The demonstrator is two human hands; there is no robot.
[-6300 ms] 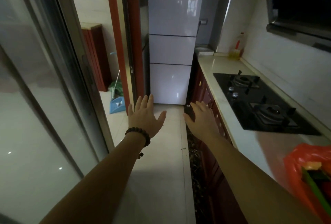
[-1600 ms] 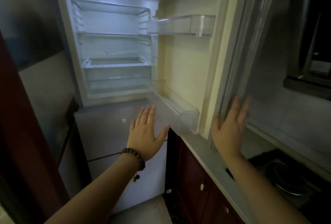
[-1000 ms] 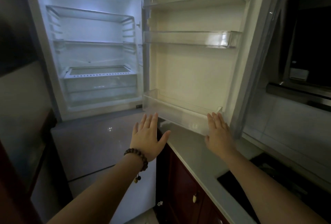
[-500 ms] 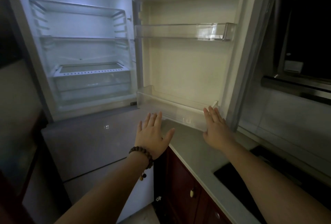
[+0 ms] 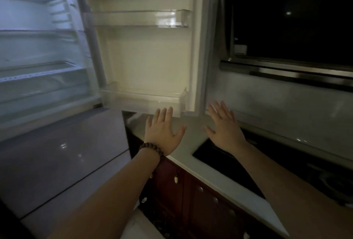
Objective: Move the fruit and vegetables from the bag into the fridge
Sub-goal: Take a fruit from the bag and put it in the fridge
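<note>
The white fridge (image 5: pixel 38 78) stands at the left with its upper compartment lit and its shelves bare. Its upper door (image 5: pixel 149 55) is swung wide open to the right, with clear door bins (image 5: pixel 145 101) holding nothing. My left hand (image 5: pixel 162 133), with a bead bracelet on the wrist, is stretched out flat just below the lowest door bin and holds nothing. My right hand (image 5: pixel 225 129) is spread flat over the counter, right of the door's edge, also holding nothing. The bag of fruit and vegetables is out of view.
A pale countertop (image 5: pixel 191 154) runs along the right with a black gas hob (image 5: pixel 248 162) set in it. Dark red cabinets (image 5: pixel 181 191) sit below. A range hood (image 5: pixel 286 28) hangs above. The fridge's lower doors (image 5: pixel 57 152) are closed.
The view has swung right, away from the fridge interior toward the counter. Both hands have shifted right with it, and my right hand has come off the door's edge.
</note>
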